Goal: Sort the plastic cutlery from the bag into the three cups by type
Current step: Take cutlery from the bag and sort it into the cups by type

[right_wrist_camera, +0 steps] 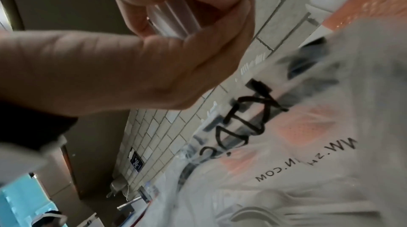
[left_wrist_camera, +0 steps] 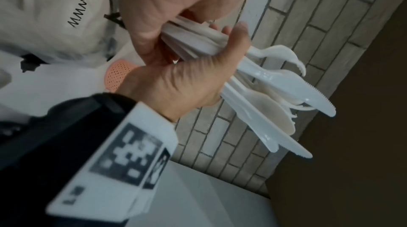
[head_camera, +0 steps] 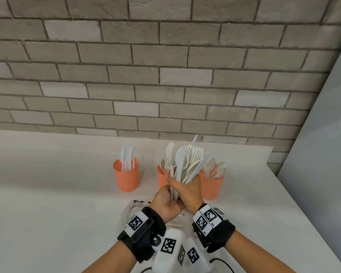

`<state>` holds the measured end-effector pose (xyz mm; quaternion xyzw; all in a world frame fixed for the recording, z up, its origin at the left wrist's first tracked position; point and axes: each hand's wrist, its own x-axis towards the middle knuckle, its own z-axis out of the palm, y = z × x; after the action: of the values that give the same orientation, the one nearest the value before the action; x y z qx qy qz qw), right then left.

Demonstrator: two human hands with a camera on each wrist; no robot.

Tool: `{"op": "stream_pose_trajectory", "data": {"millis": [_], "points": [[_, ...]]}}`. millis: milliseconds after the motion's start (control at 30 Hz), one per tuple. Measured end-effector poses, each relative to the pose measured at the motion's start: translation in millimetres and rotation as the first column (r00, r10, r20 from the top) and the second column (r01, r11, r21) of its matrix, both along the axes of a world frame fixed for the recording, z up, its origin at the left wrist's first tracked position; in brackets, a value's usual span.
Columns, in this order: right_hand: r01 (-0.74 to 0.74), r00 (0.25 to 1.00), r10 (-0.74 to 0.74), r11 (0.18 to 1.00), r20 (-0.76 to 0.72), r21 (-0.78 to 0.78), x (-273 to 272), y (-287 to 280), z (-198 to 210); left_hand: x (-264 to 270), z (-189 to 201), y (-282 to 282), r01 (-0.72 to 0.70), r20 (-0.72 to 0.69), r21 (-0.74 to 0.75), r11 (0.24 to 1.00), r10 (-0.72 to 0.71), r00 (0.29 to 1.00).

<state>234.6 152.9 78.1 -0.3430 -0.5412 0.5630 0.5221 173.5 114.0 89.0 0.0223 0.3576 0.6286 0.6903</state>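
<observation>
both hands clamped on one mixed bundle of cutlery (head_camera: 185, 166): right hand (head_camera: 189, 191) above, left hand (head_camera: 166, 201) at the handle ends. loosen either and pieces likely fan out, dropping into the wrong cup (head_camera: 212, 186) behind the grip.

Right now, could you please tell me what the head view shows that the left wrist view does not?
Only the head view shows all three orange cups: the left cup with knives, the middle cup and the right cup with spoons. Only the left wrist view shows the serrated knife blades close up and the bag's lettering. Both show the left hand and right hand gripping the mixed cutlery bundle.
</observation>
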Motion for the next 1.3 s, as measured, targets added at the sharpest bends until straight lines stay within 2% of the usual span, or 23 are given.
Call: {"op": "stream_pose_trajectory", "data": {"millis": [100, 233, 333, 433, 533, 600, 667, 733, 833, 967, 1167, 1300], "points": [[-0.003, 0.999, 0.003, 1.0, 0.043, -0.004, 1, 3, -1, 4, -2, 2, -0.012, -0.024, -0.013, 1.0, 0.011, 1.0], [-0.018, 0.998, 0.02, 0.999, 0.068, -0.04, 3, 10, -4, 11, 1, -2, 0.02, -0.151, -0.009, 1.0, -0.021, 0.988], [-0.029, 0.997, 0.035, 0.997, 0.069, -0.078, 4, 16, -6, 10, -1, -2, 0.054, -0.263, 0.003, 0.999, -0.051, 0.963], [-0.03, 0.998, 0.036, 0.994, 0.059, -0.107, 7, 22, -4, 2, -2, -1, 0.114, -0.374, -0.045, 0.992, -0.123, 0.919], [0.02, 0.998, -0.013, 0.995, 0.069, -0.096, 11, 30, -5, -6, 1, -1, 0.203, -0.506, -0.109, 0.973, -0.231, 0.831], [0.067, 0.994, -0.058, 0.994, 0.095, -0.088, 13, 35, -7, -11, 6, 1, 0.205, -0.627, -0.116, 0.972, -0.232, 0.744], [0.098, 0.987, -0.089, 0.993, 0.131, -0.066, 16, 39, -11, -15, 11, 5, 0.158, -0.762, -0.058, 0.986, -0.146, 0.631], [0.118, 0.98, -0.109, 0.992, 0.167, -0.046, 18, 40, -15, -18, 15, 10, 0.094, -0.837, 0.063, 0.994, 0.002, 0.547], [0.115, 0.971, -0.105, 0.993, 0.216, -0.036, 17, 38, -20, -18, 22, 18, 0.053, -0.881, 0.168, 0.984, 0.125, 0.456], [0.09, 0.965, -0.077, 0.995, 0.25, -0.042, 14, 31, -20, -12, 23, 29, 0.04, -0.91, 0.159, 0.986, 0.131, 0.393], [0.072, 0.956, -0.052, 0.996, 0.288, -0.06, 15, 27, -22, -9, 14, 37, 0.023, -0.934, 0.101, 0.995, 0.087, 0.347], [0.048, 0.938, -0.006, 0.993, 0.347, -0.112, 18, 27, -23, -15, 20, 39, 0.013, -0.918, 0.095, 0.995, 0.082, 0.389]]}}
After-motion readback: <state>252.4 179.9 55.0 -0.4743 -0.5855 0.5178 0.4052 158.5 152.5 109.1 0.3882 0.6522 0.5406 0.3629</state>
